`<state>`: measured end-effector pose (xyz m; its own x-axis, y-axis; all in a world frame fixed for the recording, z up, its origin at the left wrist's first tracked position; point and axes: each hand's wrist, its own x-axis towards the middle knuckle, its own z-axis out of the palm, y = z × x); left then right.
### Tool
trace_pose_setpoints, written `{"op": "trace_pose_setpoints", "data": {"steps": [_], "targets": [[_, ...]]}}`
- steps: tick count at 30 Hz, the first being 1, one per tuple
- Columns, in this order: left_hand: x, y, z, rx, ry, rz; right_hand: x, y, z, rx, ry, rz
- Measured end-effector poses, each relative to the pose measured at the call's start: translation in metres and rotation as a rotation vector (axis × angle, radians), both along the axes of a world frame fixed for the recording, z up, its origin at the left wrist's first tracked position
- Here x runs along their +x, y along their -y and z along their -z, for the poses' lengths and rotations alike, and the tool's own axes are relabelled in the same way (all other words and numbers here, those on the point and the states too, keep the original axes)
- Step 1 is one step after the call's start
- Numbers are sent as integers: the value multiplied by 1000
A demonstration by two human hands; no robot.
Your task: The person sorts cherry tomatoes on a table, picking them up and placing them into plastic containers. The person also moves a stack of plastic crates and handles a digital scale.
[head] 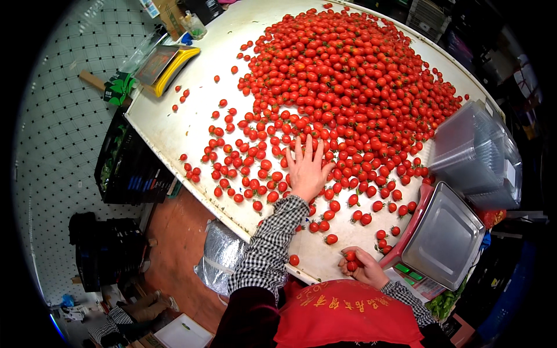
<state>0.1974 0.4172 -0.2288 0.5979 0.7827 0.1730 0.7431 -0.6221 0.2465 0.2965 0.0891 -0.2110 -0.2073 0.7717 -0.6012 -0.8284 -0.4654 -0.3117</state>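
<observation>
My left hand [307, 172] lies palm down with spread fingers over loose cherry tomatoes [250, 161] at the near edge of a big heap of cherry tomatoes [348, 74]. Its fingertips reach the tomatoes there, and whatever is under the palm is hidden. Close to the table's front edge, my right hand [370, 269] curls around a few cherry tomatoes [351, 265]; two show between thumb and fingers, and any deeper in the palm cannot be seen. Both hands are over a white table [200, 93]. More tomatoes with green stems are scattered between them.
Right of my right hand stands a red scale with a steel pan [446, 235]. Stacked clear plastic containers [472, 152] rise behind it. A yellow-edged scale [174, 71] sits at the table's left corner. On the floor are black crates [130, 174] and a silver foil bag [219, 254].
</observation>
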Motion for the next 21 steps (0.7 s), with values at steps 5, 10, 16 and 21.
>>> {"op": "trace_pose_setpoints", "data": {"steps": [5, 10, 16, 21], "targets": [[34, 36, -15, -82, 132, 324, 2, 2, 0, 29, -4, 5], [60, 73, -9, -168, 150, 493, 2, 0, 0, 64, -1, -14], [97, 91, -7, -152, 158, 575, 3, -1, 2, 85, 1, -28], [114, 106, -12, -132, 112, 691, 5, 3, 3, 78, -6, -9]]}}
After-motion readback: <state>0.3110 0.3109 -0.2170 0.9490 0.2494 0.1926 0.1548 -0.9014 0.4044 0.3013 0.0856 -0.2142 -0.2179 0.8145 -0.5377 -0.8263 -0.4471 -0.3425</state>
